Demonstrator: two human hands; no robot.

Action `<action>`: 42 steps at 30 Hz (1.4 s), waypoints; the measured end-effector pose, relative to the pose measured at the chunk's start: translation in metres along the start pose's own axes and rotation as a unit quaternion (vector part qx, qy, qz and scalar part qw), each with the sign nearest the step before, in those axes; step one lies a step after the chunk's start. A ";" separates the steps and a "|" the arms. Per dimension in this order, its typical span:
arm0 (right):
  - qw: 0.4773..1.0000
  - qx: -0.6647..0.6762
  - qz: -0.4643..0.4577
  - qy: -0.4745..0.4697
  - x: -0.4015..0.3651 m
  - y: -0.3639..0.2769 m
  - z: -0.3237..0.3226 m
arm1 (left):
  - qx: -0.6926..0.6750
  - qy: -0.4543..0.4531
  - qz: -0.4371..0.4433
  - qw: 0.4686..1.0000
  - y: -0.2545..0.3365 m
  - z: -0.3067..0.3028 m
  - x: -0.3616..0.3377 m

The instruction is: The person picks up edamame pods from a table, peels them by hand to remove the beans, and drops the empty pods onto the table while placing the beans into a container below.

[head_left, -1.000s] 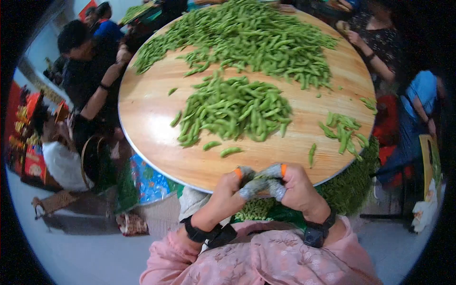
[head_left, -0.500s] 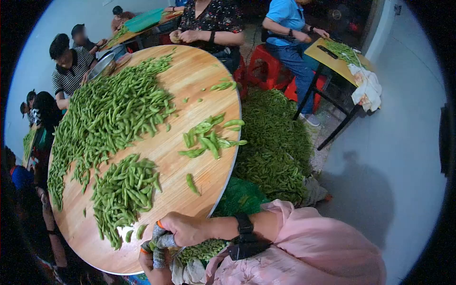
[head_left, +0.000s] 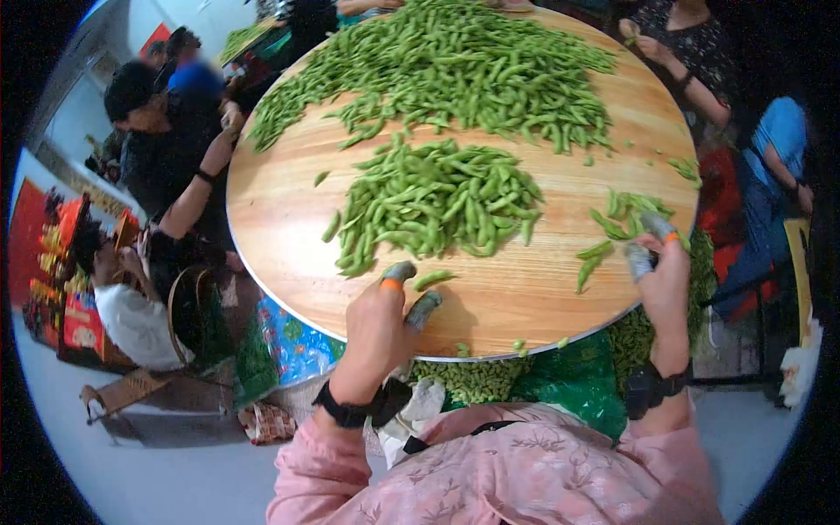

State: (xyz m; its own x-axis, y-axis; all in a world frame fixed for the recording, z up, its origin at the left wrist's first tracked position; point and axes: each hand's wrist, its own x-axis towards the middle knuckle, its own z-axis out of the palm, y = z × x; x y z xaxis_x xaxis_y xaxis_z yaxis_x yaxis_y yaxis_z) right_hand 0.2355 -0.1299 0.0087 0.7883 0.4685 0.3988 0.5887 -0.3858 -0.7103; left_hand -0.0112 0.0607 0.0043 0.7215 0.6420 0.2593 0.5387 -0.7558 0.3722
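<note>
On round wooden table (head_left: 289, 262), plump pods (head_left: 437, 201).

The round surface (head_left: 289, 236) is pale varnished wood: smooth, grain showing, with a soft sheen. The pods (head_left: 437, 197) heaped on it look matt and a bit fuzzy, and the fingertips (head_left: 401, 271) of the left hand (head_left: 381, 324) and right hand (head_left: 665, 280) wear grey knitted cloth covers with orange bands. Sleeves (head_left: 525, 472) are soft pink patterned cloth, wrist straps (head_left: 350, 411) matt black — the netting (head_left: 569, 376) under the rim looks like green plastic mesh.
</note>
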 end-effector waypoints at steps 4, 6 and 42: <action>0.998 -0.029 0.007 -0.055 -0.006 -0.001 -0.010 | 0.078 -0.067 0.029 0.994 -0.016 0.016 0.015; 0.992 0.110 0.013 -0.064 -0.018 -0.010 0.002 | 0.105 -0.118 0.019 0.987 -0.015 0.016 0.016; 0.746 0.481 0.159 -0.433 -0.065 -0.070 0.063 | -0.138 -0.003 0.119 0.983 0.037 0.024 -0.034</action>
State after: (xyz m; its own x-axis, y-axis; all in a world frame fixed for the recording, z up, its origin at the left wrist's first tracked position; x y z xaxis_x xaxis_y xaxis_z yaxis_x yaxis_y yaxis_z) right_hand 0.1321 -0.0831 -0.0046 0.2043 0.9730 -0.1071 -0.3321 -0.0340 -0.9426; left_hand -0.0051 0.0080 -0.0117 0.8160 0.4491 0.3639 0.2154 -0.8205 0.5295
